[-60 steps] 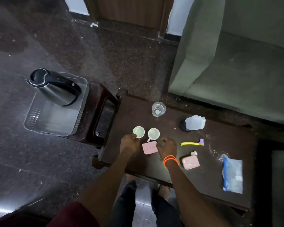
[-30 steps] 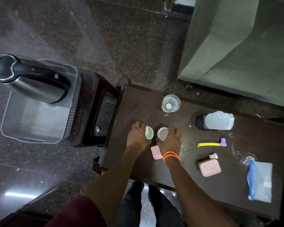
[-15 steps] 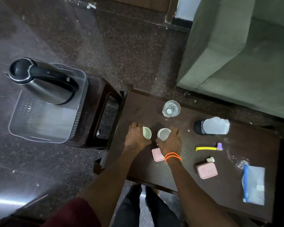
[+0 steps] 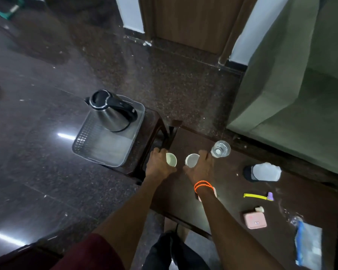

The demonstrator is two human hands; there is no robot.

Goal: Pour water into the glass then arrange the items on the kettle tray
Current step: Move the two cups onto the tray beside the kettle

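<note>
My left hand (image 4: 158,164) grips a small white cup (image 4: 171,159), tilted with its mouth facing right, above the table's left end. My right hand (image 4: 199,168) grips a second white cup (image 4: 192,160), also tilted. Just right of it a clear glass (image 4: 220,149) stands upright on the dark table (image 4: 232,184). To the left, a steel kettle (image 4: 112,112) with a black handle stands at the back of the grey kettle tray (image 4: 103,151), which rests on a dark stool.
On the table lie a plastic bottle on its side (image 4: 262,172), a yellow and purple toothbrush (image 4: 259,196), a pink box (image 4: 255,220), another pink box mostly under my right wrist, and a blue-edged pouch (image 4: 308,246). A green sofa (image 4: 300,94) stands behind.
Both hands have closed on the two cups, lifted them off the table and carried them left and away from me, toward the tray side. The camera view has shifted.
</note>
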